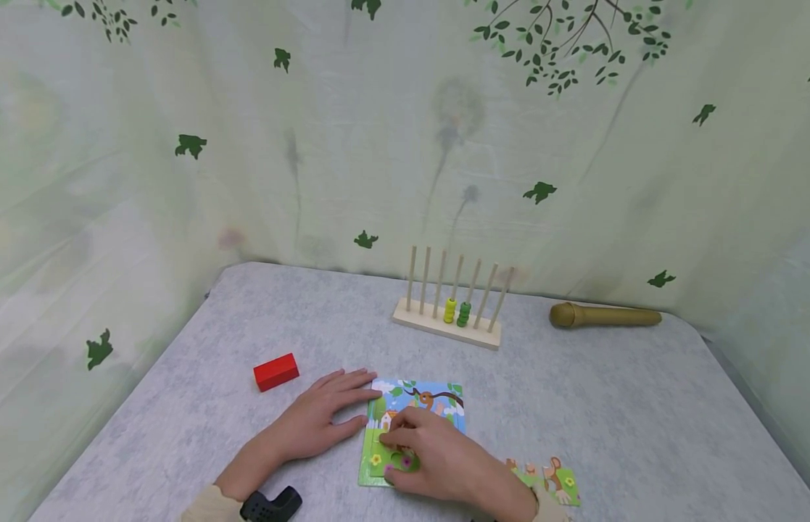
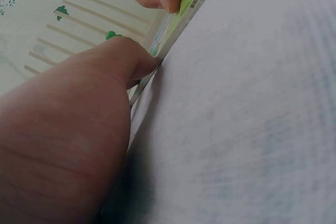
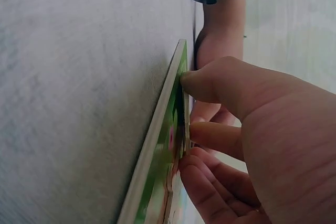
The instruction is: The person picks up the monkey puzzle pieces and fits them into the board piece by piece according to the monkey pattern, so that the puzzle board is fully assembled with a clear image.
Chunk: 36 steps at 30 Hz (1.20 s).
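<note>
A jigsaw puzzle board [image 1: 365, 473] with a bright garden picture lies flat on the table. My left hand [image 1: 328, 415] rests beside it, fingers stretched out, fingertips at its left edge. The right hand [image 1: 444, 458] is over the lower part of the board. In the right wrist view its thumb and fingers pinch a thin puzzle piece [image 3: 186, 116], tilted slightly against the board's surface. Much of the picture is hidden under that hand. Loose puzzle pieces [image 1: 563, 481] lie right of the board, partly behind the right forearm.
A red block [image 1: 276, 373] lies beyond the left hand. At the back stands a wooden peg rack [image 1: 447, 325] with yellow beads [image 1: 449, 310] and green beads [image 1: 464, 315]. A brown stick-like object [image 1: 603, 316] lies at the back right, near the leaf-patterned curtain.
</note>
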### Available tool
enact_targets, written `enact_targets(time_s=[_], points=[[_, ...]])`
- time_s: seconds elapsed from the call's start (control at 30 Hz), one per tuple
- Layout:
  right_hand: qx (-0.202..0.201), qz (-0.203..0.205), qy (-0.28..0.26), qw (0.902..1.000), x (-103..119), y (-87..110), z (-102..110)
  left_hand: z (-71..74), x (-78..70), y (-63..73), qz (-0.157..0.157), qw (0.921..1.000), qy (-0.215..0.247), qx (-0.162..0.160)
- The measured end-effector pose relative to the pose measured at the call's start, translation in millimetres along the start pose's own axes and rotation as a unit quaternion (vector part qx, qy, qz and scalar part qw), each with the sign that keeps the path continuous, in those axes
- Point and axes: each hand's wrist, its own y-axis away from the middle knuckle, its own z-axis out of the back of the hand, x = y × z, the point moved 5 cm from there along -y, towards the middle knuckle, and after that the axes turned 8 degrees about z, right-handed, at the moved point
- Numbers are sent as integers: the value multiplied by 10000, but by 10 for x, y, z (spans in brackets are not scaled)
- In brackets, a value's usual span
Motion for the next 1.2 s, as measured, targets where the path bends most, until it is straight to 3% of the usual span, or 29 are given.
enact_targets(time_s=[0.27, 1.07, 1.2], points=[[-45, 102, 74, 9999, 9, -5, -21, -18, 13, -6, 167, 9997, 53, 152], [50, 386, 181, 9991, -10, 31, -42, -4, 1, -5, -68, 9999, -19, -99], [31, 368, 214, 9991, -5, 38, -43, -9, 5, -10, 18, 10000, 30, -28]])
